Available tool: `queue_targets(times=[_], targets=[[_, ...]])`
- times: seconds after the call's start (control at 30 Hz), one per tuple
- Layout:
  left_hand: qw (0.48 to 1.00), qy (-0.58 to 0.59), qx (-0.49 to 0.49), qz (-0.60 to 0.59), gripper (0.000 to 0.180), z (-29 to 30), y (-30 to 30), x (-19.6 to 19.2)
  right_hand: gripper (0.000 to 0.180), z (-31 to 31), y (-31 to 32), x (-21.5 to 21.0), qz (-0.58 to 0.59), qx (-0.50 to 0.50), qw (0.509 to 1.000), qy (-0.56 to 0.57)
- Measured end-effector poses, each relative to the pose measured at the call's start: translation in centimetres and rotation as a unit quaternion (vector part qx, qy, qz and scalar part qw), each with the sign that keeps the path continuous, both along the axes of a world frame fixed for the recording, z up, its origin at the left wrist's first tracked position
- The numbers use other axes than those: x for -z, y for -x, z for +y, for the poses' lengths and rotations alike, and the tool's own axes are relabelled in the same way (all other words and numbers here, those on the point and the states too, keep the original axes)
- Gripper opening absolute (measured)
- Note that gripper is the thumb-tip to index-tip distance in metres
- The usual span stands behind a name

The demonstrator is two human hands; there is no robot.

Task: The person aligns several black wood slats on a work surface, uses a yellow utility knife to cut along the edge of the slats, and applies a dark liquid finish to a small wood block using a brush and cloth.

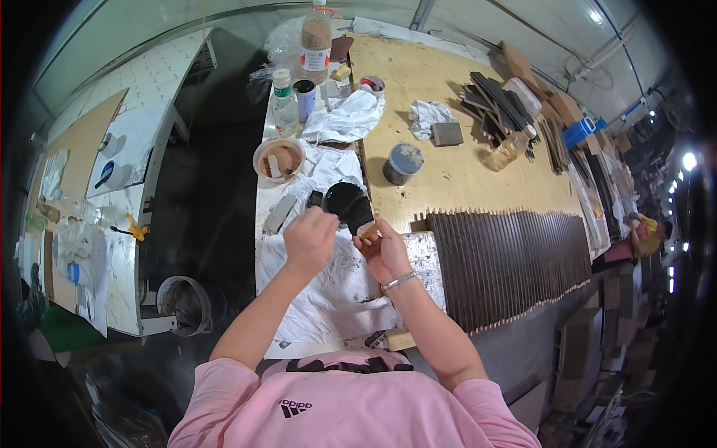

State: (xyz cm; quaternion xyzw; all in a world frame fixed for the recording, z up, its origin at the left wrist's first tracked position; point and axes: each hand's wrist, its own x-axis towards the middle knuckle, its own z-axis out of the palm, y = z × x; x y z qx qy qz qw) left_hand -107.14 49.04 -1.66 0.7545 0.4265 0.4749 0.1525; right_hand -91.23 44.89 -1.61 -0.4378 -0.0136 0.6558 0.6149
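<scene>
My left hand (310,240) is raised over the white cloth (321,299), its fingers curled closed. Whatever lies inside them, if anything, is hidden. Close by on its right, my right hand (387,254), with a silver bracelet at the wrist, pinches a small flat tan piece with a black end (361,216). Just beyond both hands sits a round black patch or dish (343,197); I cannot tell which. A small dark block (314,199) lies beside it, and a grey-white flat piece (279,214) rests further left.
Right of my hands lies a row of many dark slats (508,269). Ahead stand a dark tub (403,163), a bowl of brown paste (278,160), a clear bottle (284,103), a large bottle (316,46) and crumpled rags (345,116). A second table (134,157) stands left.
</scene>
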Motion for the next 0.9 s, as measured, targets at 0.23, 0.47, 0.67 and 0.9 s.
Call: queue_targets(times=[0.23,0.47,0.67,0.9], targets=[[0.986,-0.114,0.047,0.112,0.015,-3.0,1.3,-2.1,0.017,0.3,-0.3,-0.1,-0.091,0.033,0.995,0.013],[0.938,0.248,0.046,-0.240,0.006,-1.9,0.7,-0.5,0.013,0.2,-0.3,1.1,-0.027,0.027,0.999,-0.020],[0.895,0.337,0.036,-0.288,0.004,-0.2,0.5,2.0,0.017,-0.4,-0.5,1.5,0.000,-0.010,1.000,-0.029],[0.845,0.395,0.073,-0.354,0.007,-0.6,-0.1,2.3,0.019,-0.9,-0.8,1.6,-0.001,-0.010,1.000,-0.024]])
